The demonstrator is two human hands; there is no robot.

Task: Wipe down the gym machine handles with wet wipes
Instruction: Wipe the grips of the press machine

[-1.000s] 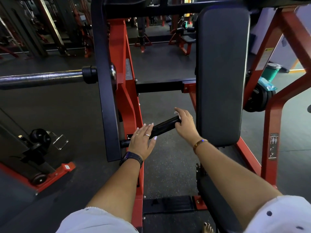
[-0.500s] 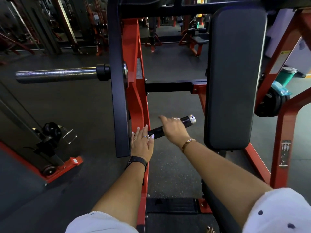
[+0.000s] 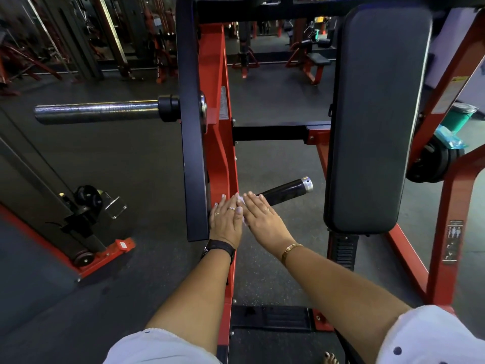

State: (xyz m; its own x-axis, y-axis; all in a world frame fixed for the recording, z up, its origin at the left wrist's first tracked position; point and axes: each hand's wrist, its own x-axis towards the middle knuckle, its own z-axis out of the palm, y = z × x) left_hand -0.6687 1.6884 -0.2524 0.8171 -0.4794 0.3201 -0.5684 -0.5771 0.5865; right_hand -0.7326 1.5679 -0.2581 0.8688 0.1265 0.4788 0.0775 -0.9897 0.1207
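Pressing a white wet wipe (image 3: 241,201) onto the black handle (image 3: 284,191) near its inner end, right hand (image 3: 263,219) flat, fingers straight, left hand (image 3: 225,219) touching it, laid open on the red frame (image 3: 217,153).

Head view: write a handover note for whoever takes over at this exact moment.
Left hand: flat, fingers straight, resting on the red steel machine frame beside the handle's base.
Right hand: fingers straight, pressing the white wet wipe onto the inner end of the black cylindrical handle with silver cap.
Done: one pass from cap to base over the last second.
Left: any other handles; none in view.
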